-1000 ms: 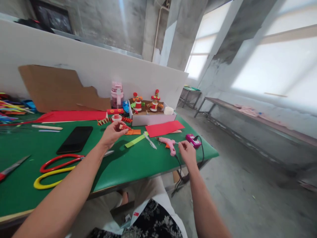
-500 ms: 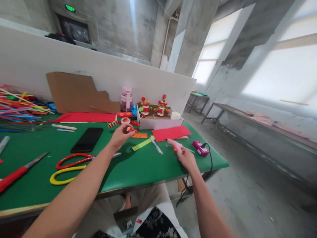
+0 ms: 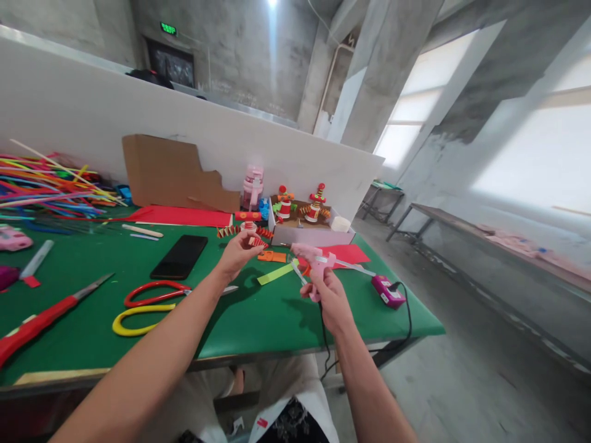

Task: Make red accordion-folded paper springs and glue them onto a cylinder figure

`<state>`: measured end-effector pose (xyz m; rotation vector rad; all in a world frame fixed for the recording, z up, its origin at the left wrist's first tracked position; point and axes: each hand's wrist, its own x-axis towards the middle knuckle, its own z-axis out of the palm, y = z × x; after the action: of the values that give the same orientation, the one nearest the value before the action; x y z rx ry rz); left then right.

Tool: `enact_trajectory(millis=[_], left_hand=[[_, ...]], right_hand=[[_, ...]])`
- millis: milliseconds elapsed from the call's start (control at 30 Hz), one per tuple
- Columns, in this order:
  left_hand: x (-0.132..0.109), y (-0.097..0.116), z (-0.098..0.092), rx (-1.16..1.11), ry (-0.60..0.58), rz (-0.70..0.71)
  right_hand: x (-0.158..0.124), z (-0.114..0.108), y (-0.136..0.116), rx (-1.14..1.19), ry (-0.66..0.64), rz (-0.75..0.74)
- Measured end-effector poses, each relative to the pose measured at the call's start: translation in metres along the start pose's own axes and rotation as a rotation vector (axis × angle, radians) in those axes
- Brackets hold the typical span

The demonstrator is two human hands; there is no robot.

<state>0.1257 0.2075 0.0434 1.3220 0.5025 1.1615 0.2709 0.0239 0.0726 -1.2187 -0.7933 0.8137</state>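
Between the fingertips of my left hand [image 3: 236, 257] is a small red-and-cream folded paper strip [image 3: 258, 242]. My right hand [image 3: 330, 295] grips a pink glue gun [image 3: 314, 258] by its handle, the nozzle pointing left; a clear glue stick [image 3: 355, 267] sticks out of its back. Just beyond my left hand sits a paper piece with zigzag arms [image 3: 227, 231]. An orange strip [image 3: 272, 256] and a light green strip [image 3: 277, 273] lie between my hands. Red paper [image 3: 348, 253] lies behind the glue gun.
A white box [image 3: 314, 237] with two paper figures stands at the back. Scissors [image 3: 152, 301], a red-handled cutter [image 3: 55, 317] and a black phone [image 3: 179, 257] lie to the left. A purple power socket [image 3: 388, 291] with a black cable sits near the right edge.
My right hand has lifted the glue gun off the table and moved it left, towards my left hand. My left hand still pinches the folded strip. The view has turned slightly left.
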Motion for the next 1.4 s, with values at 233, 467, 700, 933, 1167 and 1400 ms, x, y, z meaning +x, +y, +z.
enact_trajectory(millis=[233, 467, 700, 933, 1167, 1400], left_hand=[[0.001, -0.002, 0.001, 0.053, 0.005, 0.007], [0.000, -0.001, 0.002, 0.061, -0.013, 0.000], [0.000, 0.002, 0.001, 0.079, -0.029, -0.001], [0.000, 0.003, 0.002, 0.086, -0.024, -0.005], [-0.002, 0.005, 0.003, 0.070, -0.038, -0.019], [-0.002, 0.004, 0.002, 0.066, -0.046, -0.014]], right_hand=[[0.004, 0.010, 0.000, -0.504, 0.080, -0.270], [0.004, 0.009, 0.002, -0.713, 0.057, -0.342], [0.007, 0.012, 0.007, -0.812, 0.053, -0.432], [0.007, 0.014, 0.010, -0.864, 0.042, -0.472], [0.009, 0.012, 0.014, -0.860, 0.058, -0.504], [0.009, 0.013, 0.016, -0.838, 0.063, -0.507]])
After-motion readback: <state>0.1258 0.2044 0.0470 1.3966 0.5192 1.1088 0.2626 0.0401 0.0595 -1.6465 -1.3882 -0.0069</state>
